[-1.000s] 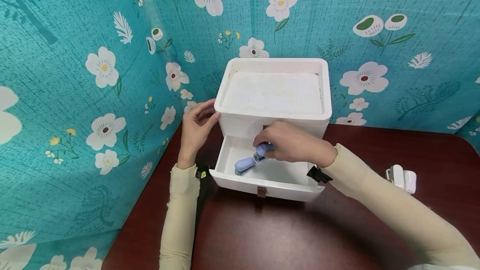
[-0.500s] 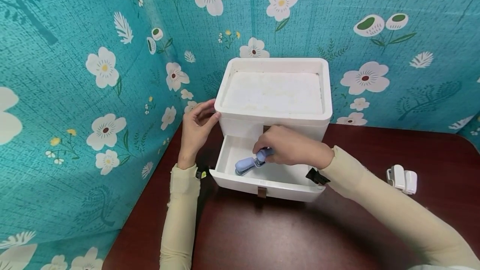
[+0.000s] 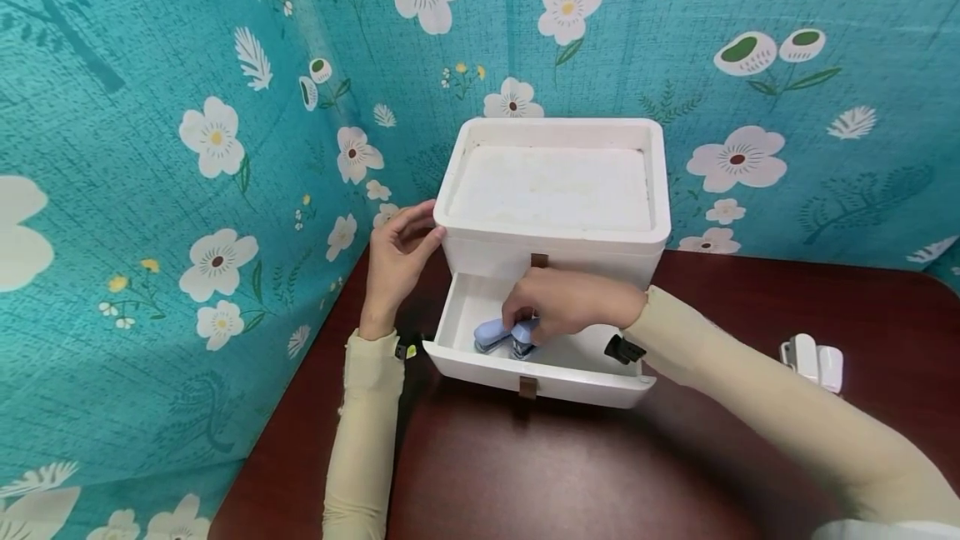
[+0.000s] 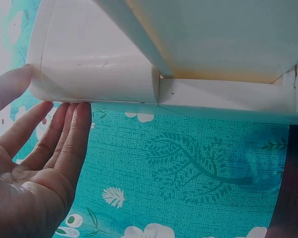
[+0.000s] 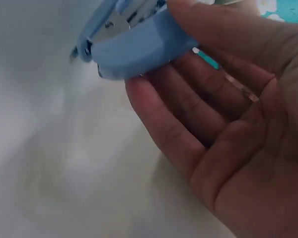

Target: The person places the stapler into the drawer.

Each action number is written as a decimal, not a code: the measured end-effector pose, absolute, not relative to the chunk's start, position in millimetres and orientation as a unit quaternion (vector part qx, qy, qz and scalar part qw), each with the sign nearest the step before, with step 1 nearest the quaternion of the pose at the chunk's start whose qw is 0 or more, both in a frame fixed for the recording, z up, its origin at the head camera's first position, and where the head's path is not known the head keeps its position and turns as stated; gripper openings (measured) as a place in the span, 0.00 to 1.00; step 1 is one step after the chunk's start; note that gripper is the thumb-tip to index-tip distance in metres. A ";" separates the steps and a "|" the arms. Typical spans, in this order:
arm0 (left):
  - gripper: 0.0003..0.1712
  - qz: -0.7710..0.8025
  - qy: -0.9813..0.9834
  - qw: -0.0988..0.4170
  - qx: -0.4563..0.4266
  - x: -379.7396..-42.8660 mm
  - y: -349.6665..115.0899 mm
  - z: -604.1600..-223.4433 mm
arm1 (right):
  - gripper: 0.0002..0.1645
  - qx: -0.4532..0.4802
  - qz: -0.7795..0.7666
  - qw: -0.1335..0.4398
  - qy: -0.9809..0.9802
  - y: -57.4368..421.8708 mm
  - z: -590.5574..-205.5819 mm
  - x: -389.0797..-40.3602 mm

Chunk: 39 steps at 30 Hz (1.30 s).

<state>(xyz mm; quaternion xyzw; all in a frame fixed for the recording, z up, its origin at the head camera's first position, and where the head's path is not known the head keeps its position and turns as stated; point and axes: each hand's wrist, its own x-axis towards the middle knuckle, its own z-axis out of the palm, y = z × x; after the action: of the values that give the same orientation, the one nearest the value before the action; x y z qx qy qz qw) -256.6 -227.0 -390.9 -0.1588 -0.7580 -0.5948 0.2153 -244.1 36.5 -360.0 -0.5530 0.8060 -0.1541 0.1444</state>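
Observation:
A white drawer cabinet stands on the table, its lower drawer pulled out. Inside the drawer my right hand pinches a light blue stapler between thumb and fingers. The right wrist view shows this stapler's blue body and some metal. A second light blue stapler lies just left of it, touching or nearly so; I cannot tell which. My left hand rests its fingertips on the cabinet's left side, with the thumb at the front corner. The left wrist view shows those fingers fairly straight.
Two small whitish objects, one white and one pinkish white, lie side by side on the dark red table at the right. A teal flowered cloth hangs behind and to the left. The cabinet's top has a raised rim.
My right hand has moved the held stapler slightly toward the drawer front and turned it, bringing it beside the other stapler. The left hand stays on the cabinet; the head view has shifted a little.

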 end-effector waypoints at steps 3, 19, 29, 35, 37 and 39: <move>0.24 -0.593 -0.758 0.217 -0.162 -256.5 -226.3 -391.9 | 0.15 -0.551 -0.149 0.171 0.803 34.7 -362.7 -246.1; 0.23 -0.594 -0.759 0.215 -0.155 -254.9 -227.7 -391.6 | 0.14 -0.550 -0.163 0.238 0.784 30.5 -375.9 -247.5; 0.24 -0.588 -0.760 0.223 -0.163 -256.2 -227.0 -391.4 | 0.13 -0.553 -0.169 0.242 0.779 32.8 -372.9 -247.0; 0.24 -0.591 -0.759 0.220 -0.161 -256.4 -227.3 -391.1 | 0.13 -0.540 -0.183 0.254 0.781 34.5 -363.5 -246.7; 0.24 -0.591 -0.759 0.221 -0.162 -256.5 -227.0 -391.0 | 0.13 -0.535 -0.189 0.257 0.782 35.5 -360.1 -246.8; 0.24 -0.591 -0.759 0.221 -0.164 -256.5 -227.2 -391.0 | 0.13 -0.531 -0.200 0.257 0.782 36.5 -357.2 -247.1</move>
<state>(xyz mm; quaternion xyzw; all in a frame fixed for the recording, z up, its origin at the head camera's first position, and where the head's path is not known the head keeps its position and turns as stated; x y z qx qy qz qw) -256.5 -227.2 -391.0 -0.1635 -0.7586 -0.5907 0.2211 -247.1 36.5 -357.2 -0.5311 0.7822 -0.1996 0.2574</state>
